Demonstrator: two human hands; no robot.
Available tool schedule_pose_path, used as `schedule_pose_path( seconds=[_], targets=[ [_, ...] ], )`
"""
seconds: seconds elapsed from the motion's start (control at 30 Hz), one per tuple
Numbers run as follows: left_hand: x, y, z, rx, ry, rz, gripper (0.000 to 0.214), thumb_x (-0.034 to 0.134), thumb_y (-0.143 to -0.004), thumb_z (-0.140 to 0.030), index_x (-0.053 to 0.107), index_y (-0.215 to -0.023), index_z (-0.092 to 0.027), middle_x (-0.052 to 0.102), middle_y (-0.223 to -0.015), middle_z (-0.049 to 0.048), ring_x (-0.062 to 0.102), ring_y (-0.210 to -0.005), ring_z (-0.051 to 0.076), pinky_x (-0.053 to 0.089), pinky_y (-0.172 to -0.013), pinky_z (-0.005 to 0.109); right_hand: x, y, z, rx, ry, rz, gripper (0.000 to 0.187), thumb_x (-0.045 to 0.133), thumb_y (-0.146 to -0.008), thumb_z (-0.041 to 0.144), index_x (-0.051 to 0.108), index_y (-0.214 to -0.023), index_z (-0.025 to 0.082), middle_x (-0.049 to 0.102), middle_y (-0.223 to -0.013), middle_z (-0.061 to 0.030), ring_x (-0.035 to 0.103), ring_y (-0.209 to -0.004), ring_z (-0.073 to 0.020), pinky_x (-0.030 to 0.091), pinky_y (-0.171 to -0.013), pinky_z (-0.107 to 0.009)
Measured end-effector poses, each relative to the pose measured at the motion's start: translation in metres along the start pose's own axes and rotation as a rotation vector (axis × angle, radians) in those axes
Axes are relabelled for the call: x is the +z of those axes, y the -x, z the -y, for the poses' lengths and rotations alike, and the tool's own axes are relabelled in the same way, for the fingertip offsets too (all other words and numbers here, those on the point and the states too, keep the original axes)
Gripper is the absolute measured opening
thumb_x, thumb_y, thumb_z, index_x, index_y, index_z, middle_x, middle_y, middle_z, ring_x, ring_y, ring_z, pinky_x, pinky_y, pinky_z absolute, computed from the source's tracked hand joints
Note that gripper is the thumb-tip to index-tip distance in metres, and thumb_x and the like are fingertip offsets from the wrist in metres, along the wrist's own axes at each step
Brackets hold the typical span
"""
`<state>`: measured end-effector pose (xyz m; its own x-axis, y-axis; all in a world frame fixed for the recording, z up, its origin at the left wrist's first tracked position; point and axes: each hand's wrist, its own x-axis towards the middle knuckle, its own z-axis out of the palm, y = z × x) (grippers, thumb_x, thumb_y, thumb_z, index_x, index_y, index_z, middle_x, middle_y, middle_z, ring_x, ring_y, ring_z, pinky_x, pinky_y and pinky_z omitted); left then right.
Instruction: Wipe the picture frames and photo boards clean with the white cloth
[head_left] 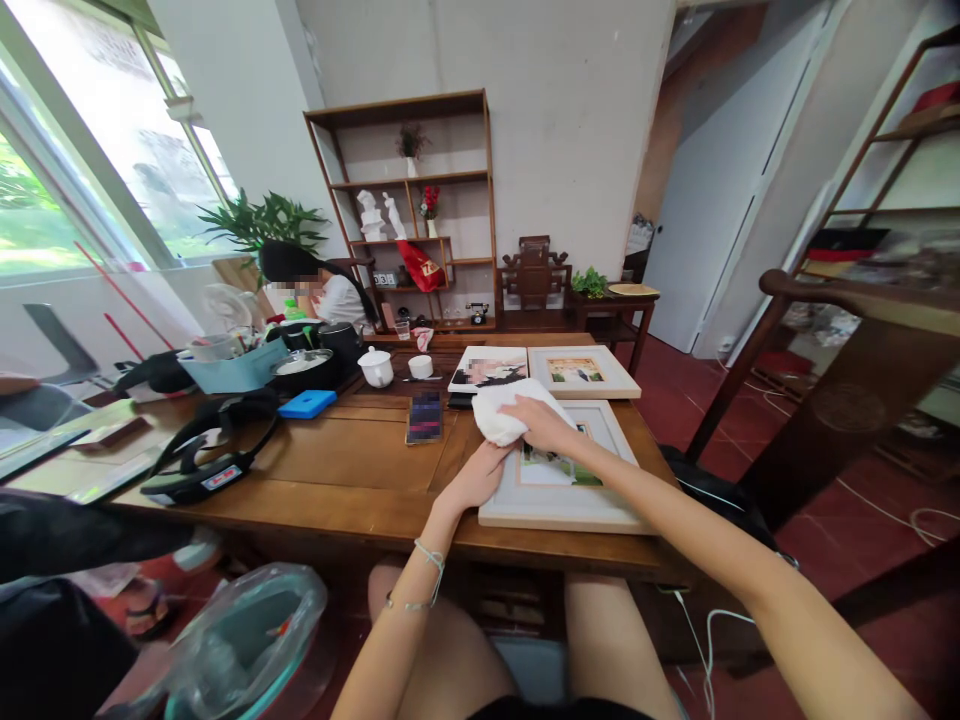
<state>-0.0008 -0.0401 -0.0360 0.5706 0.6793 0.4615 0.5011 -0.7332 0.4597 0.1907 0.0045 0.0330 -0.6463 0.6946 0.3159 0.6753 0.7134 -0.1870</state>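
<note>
A folded white cloth (501,408) is in my right hand (541,424), whose fingers press on it from above. The cloth covers the upper left part of a light-wood picture frame (540,512) with a wide pale mat, lying flat near the table's front edge. At the left side of that frame is my left hand (478,476), closed around its edge just below the cloth; its fingertips are partly hidden. Part of the photo in the frame shows under my right wrist. Behind lie a second framed photo (583,372) and a white-edged picture (487,366).
On the wooden table (360,470) are a phone (424,418), a white lidded cup (376,367), a blue box (307,404) and a black headset (214,460). A lined bin (247,640) stands below. Another person (337,295) sits across; a chair (825,390) is at right.
</note>
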Motion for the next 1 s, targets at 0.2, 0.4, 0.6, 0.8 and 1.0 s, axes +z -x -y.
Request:
schedule_pose_path(
  seconds=[0.2, 0.4, 0.6, 0.8, 1.0],
  targets=[
    [-0.001, -0.001, -0.002, 0.012, -0.003, 0.020, 0.058, 0.036, -0.086, -0.004, 0.045, -0.142, -0.019, 0.040, -0.152, 0.0091, 0.033, -0.142, 0.024, 0.027, -0.119, 0.049, -0.006, 0.014, -0.013, 0.008, 0.040, 0.084, 0.053, 0.054, -0.067, 0.001, 0.065, -0.117, 0.016, 0.066, -0.120, -0.0154, 0.056, -0.118, -0.0300, 0.038, -0.102, -0.041],
    [0.002, 0.002, 0.008, -0.023, -0.035, 0.055, 0.052, 0.035, -0.092, -0.012, 0.043, -0.143, -0.017, 0.045, -0.148, 0.0130, 0.036, -0.141, 0.024, 0.029, -0.118, 0.051, -0.045, 0.069, -0.053, 0.102, 0.096, 0.165, 0.055, 0.050, -0.066, 0.001, 0.068, -0.114, 0.020, 0.069, -0.119, -0.0087, 0.058, -0.117, -0.0279, 0.041, -0.101, -0.041],
    [0.003, 0.002, 0.011, -0.011, -0.032, 0.044, 0.052, 0.036, -0.092, -0.012, 0.044, -0.143, -0.018, 0.044, -0.149, 0.0121, 0.035, -0.142, 0.024, 0.028, -0.118, 0.052, -0.065, 0.108, -0.049, 0.219, 0.200, 0.190, 0.065, 0.046, -0.064, -0.001, 0.062, -0.125, 0.014, 0.063, -0.128, -0.0140, 0.048, -0.129, -0.0313, 0.039, -0.102, -0.044],
    [0.004, 0.001, 0.012, -0.018, -0.020, 0.033, 0.053, 0.036, -0.091, -0.010, 0.045, -0.142, -0.018, 0.044, -0.149, 0.0118, 0.035, -0.141, 0.024, 0.028, -0.118, 0.052, -0.081, 0.132, 0.037, 0.211, 0.243, 0.334, 0.032, 0.053, -0.069, 0.011, 0.072, -0.094, 0.015, 0.072, -0.093, -0.0171, 0.067, -0.087, -0.0339, 0.048, -0.075, -0.040],
    [0.004, 0.002, 0.012, -0.024, -0.024, 0.050, 0.051, 0.035, -0.091, -0.011, 0.046, -0.141, -0.015, 0.043, -0.149, 0.0135, 0.035, -0.141, 0.024, 0.027, -0.119, 0.050, -0.081, 0.139, 0.088, 0.143, 0.166, 0.357, 0.031, 0.052, -0.069, 0.014, 0.070, -0.095, 0.018, 0.072, -0.092, -0.0133, 0.065, -0.088, -0.0302, 0.046, -0.073, -0.036]
  ],
)
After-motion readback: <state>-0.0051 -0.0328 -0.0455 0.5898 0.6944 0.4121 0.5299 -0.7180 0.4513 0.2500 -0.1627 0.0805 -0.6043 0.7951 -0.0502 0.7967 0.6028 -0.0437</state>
